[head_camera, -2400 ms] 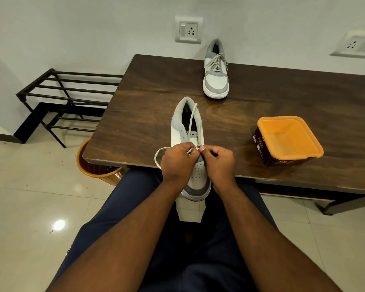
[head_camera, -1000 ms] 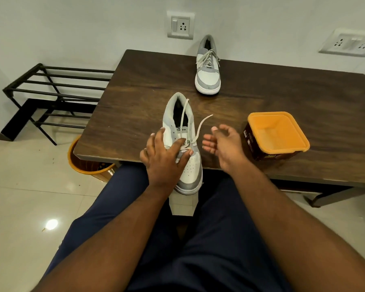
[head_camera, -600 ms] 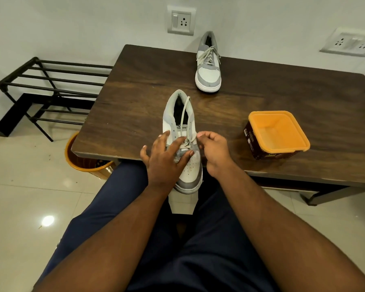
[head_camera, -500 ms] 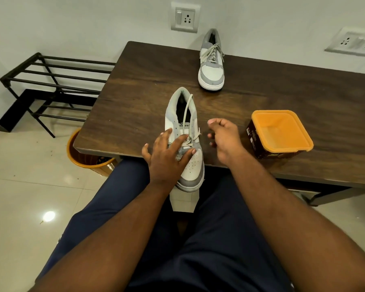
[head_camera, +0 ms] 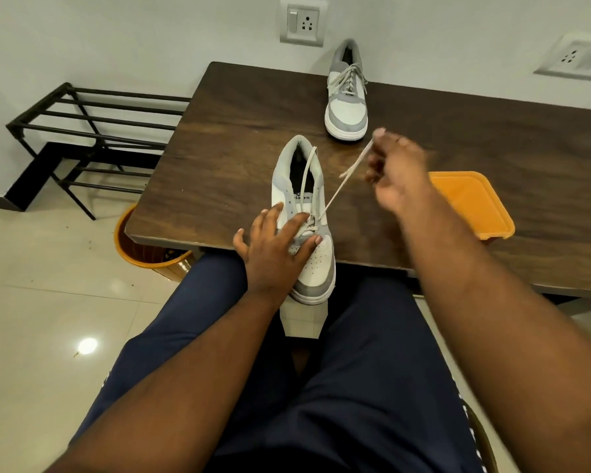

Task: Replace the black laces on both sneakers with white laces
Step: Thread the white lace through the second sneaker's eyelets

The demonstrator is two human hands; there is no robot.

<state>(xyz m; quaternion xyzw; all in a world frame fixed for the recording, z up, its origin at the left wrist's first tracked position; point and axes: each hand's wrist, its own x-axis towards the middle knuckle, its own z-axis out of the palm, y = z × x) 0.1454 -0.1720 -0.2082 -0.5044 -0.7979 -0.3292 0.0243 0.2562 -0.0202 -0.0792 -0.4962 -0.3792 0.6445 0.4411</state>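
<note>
near sneaker: at table near edge, toe toward person, long axis running away from them
left hand: fingers spread flat, pressing the vamp beside the lowest eyelets
right hand: blurred, fingers curled, pinching the white lace end
lace line: taut, slanting up-right from the right eyelets to the right hand
judged step: pulling slack through; right hand nearer the free end
far sneaker: already white-laced, at back edge
orange tub: right of the right hand
</note>
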